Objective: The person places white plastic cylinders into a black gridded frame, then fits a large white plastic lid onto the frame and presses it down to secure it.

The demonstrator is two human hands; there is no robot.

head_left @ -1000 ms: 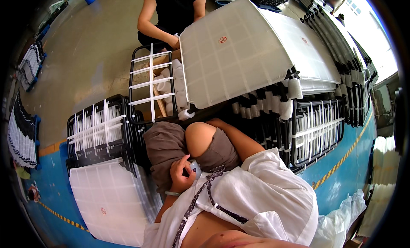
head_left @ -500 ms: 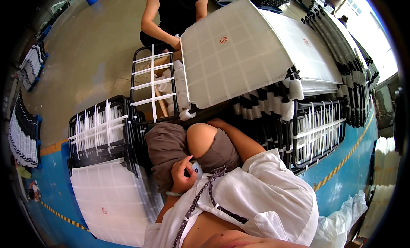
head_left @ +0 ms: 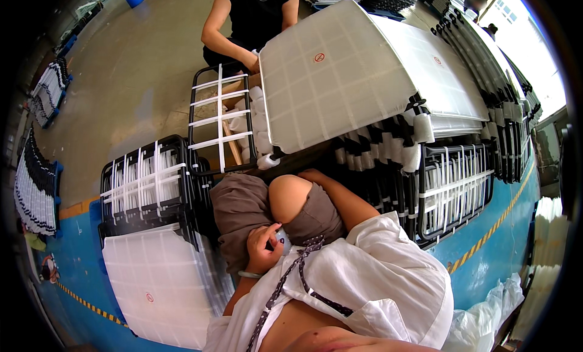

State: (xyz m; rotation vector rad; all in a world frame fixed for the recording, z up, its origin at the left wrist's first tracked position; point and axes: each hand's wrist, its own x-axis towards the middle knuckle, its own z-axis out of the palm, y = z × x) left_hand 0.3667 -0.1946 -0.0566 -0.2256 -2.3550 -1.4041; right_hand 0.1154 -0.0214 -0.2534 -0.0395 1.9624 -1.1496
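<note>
My left hand [head_left: 265, 247] rests on my lap with its fingers curled inward. Against the fingers sits a small pale, bluish-white object [head_left: 283, 239], too covered to name. My right hand [head_left: 311, 175] reaches past my raised knee, below the edge of a large white fabric-covered panel [head_left: 334, 79]; its fingers are hidden. That panel lies tilted on a stack of black frames with white foam sleeves [head_left: 423, 127] on their ends. Left of it stands a black frame with white straps [head_left: 220, 118] crossing it, beside a box of white foam pieces [head_left: 258, 118].
Opposite me a person in black [head_left: 255, 24] sits with a hand by the panel's far edge. Strapped frames [head_left: 146, 182] and white panels [head_left: 152, 279] are stacked at my left. More strapped frames [head_left: 455, 188] stand at right. Clear plastic sheeting [head_left: 486, 309] lies low right.
The fingers of my left hand have curled in a little more. The whole view has shifted very slightly; the panel and frames stay in place.
</note>
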